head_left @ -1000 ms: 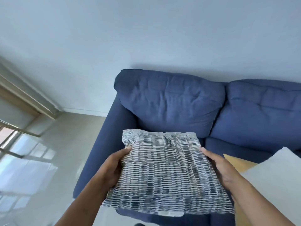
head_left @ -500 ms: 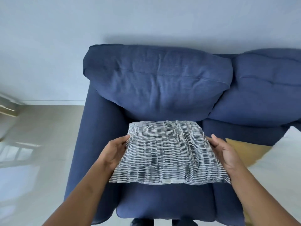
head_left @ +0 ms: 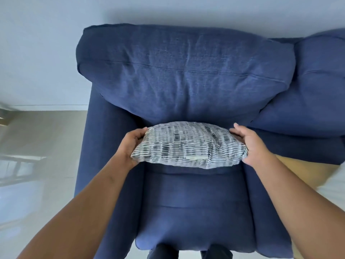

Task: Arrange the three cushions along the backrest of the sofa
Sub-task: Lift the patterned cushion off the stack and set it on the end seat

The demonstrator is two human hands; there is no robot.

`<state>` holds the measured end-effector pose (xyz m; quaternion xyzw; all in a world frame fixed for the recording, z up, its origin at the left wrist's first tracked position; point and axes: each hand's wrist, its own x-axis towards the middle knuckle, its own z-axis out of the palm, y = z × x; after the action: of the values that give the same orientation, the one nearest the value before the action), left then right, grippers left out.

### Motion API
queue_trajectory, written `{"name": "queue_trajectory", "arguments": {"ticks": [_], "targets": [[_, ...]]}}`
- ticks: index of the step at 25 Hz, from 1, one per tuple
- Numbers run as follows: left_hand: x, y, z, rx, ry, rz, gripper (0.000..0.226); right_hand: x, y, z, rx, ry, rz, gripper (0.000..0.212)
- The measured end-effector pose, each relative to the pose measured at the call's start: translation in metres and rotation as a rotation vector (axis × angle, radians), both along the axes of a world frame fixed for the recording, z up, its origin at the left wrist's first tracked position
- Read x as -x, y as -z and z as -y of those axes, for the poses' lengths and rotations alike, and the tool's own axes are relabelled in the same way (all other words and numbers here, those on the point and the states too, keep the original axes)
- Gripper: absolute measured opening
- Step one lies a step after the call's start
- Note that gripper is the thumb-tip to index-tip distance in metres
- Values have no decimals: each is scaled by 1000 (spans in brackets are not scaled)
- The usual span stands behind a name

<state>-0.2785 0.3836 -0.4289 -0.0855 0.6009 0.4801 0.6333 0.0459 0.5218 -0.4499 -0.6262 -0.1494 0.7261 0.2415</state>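
There is only one view, the head camera, so no second view shares any of the scene. It sits above the near front edge of the blue sofa (head_left: 196, 212) and looks steeply down and forward, facing the backrest cushion (head_left: 183, 71) and the pale wall (head_left: 46, 43) behind it. The wide lens bends straight edges. It is close: the seat fills the middle, the floor (head_left: 37, 146) runs off left.
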Motion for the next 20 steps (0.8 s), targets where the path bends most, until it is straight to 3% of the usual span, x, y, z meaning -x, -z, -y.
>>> {"name": "queue_trajectory", "arguments": {"ticks": [5,8,10,16,20], "targets": [[0,-1,-10,-113,-157,6,23,19,-19,-27,-125,151,-57,24],[-5,-6,-15,-143,-299,-70,27,31,-32,-31,-193,222,-87,34],[-8,-14,-19,-165,-343,-106,42,39,-38,-30,-214,236,-95,38],[-4,-16,-32,-119,-156,-293,55,53,-29,-17,-243,-66,213,40],[8,-12,-41,-136,-150,-329,42,60,-35,-13,-340,-82,178,27]]}}
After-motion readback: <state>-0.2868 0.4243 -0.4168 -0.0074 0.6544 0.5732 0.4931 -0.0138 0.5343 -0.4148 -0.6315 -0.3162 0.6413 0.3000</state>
